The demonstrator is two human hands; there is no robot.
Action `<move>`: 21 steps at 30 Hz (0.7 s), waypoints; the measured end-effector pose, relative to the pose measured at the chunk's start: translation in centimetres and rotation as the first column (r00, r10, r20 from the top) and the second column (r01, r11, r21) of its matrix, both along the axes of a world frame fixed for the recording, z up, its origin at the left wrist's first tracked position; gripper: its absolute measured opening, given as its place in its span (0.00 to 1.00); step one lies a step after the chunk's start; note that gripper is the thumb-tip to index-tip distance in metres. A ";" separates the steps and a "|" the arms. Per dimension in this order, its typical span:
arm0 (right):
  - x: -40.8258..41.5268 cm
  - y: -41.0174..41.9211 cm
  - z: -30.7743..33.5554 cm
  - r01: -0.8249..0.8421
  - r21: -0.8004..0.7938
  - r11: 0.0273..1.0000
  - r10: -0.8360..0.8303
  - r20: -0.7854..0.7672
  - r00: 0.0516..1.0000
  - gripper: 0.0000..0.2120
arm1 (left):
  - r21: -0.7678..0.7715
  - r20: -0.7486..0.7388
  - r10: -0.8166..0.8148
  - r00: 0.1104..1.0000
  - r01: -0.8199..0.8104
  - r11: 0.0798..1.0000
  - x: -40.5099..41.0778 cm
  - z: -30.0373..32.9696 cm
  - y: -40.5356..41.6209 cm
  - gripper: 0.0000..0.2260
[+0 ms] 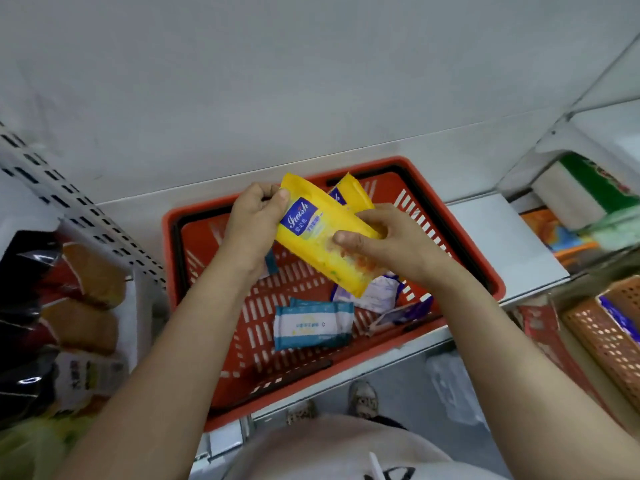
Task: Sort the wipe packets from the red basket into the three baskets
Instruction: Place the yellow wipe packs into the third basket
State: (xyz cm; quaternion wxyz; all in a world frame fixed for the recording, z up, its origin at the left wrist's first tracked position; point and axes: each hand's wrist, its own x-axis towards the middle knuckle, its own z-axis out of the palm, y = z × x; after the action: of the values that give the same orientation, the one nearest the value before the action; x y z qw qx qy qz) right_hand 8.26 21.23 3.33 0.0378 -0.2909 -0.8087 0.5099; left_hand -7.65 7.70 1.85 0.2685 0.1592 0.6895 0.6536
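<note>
A: Right, largest first. White shelf [502, 237], with the red basket [381, 168] sitting on it, slotted walls and floor, black handle folded along the rim.

B: Noted. Surroundings?

A: Perforated shelf upright [52, 188] at the left, dark bagged goods [34, 306] below it. At the right, an orange perforated basket [602, 341] with something blue inside; a green and white pack [585, 192] above that.

B: Hands?

A: Both raised over the red basket. Left hand [254, 223] pinches the top edge of a yellow wipe packet [322, 244], thumb on the front face, fingers curled behind. Right hand [391, 244] grips the same packet at its right side, thumb pressed on the front. The packet is tilted, blue label toward the camera, clear of the basket floor.

B: A second one?

A: A second yellow packet [349, 192] shows behind the first, near the right fingers. Cannot tell which hand carries it.

B: Basket contents?

A: Teal and white wipe packet [313, 325] flat on the floor, centre. White and purple packets [381, 296] to its right, partly under the held packet; one dark purple packet [408, 313] against the near wall. A teal corner [272, 263] shows beneath the left wrist.
</note>
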 end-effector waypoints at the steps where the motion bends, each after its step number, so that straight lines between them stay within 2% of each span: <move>1: 0.5 -0.2 0.2 0.061 -0.076 0.995 -0.063 -0.026 0.998 0.17 | 0.027 0.002 -0.009 1.000 0.009 1.000 0.5 0.0 0.5 0.04; 3: 1.7 -0.3 1.1 0.159 -0.197 0.967 -0.170 -0.041 0.985 0.15 | 0.084 0.005 -0.031 0.999 0.031 0.996 1.7 0.4 1.3 0.03; 4: 2.4 -0.1 1.6 0.176 -0.203 0.963 -0.188 -0.040 0.981 0.16 | 0.113 0.008 -0.064 0.998 0.063 0.992 2.3 0.9 1.5 0.03; 6: 4.0 0.2 2.6 0.186 -0.177 0.966 -0.196 -0.043 0.980 0.17 | 0.146 -0.001 -0.179 0.984 0.177 0.973 3.5 2.1 1.6 0.12; 9: 7.1 0.8 3.5 0.221 -0.126 0.967 -0.229 -0.055 0.972 0.15 | 0.026 -0.129 -0.392 0.911 0.398 0.917 5.7 4.1 2.1 0.22; 11: 10.0 1.3 3.9 0.266 -0.124 0.956 -0.276 -0.070 0.959 0.14 | -0.098 -0.180 -0.497 0.849 0.487 0.868 7.8 5.2 3.1 0.23; 13: 13.6 2.1 4.0 0.348 -0.149 0.926 -0.367 -0.127 0.922 0.11 | -0.155 -0.174 -0.567 0.805 0.547 0.823 10.6 5.7 4.2 0.21; 16: 21.0 4.0 3.6 0.492 -0.181 0.852 -0.524 -0.276 0.806 0.03 | -0.146 -0.089 -0.606 0.791 0.591 0.793 16.1 5.1 6.5 0.14; 19: 30.8 5.8 2.8 0.626 -0.305 0.717 -0.696 -0.363 0.620 0.09 | -0.121 -0.018 -0.618 0.786 0.612 0.782 24.1 3.7 9.0 0.15; 21: 38.2 7.1 1.9 0.699 -0.305 0.647 -0.753 -0.397 0.524 0.16 | -0.070 0.043 -0.626 0.779 0.627 0.776 30.4 2.6 10.8 0.16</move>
State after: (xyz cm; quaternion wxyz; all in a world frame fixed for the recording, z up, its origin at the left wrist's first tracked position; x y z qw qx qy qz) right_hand 46.42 28.36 5.23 0.4348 -0.4631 -0.5462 0.5460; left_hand 22.76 18.54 4.46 0.4827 0.3628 0.6206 0.5003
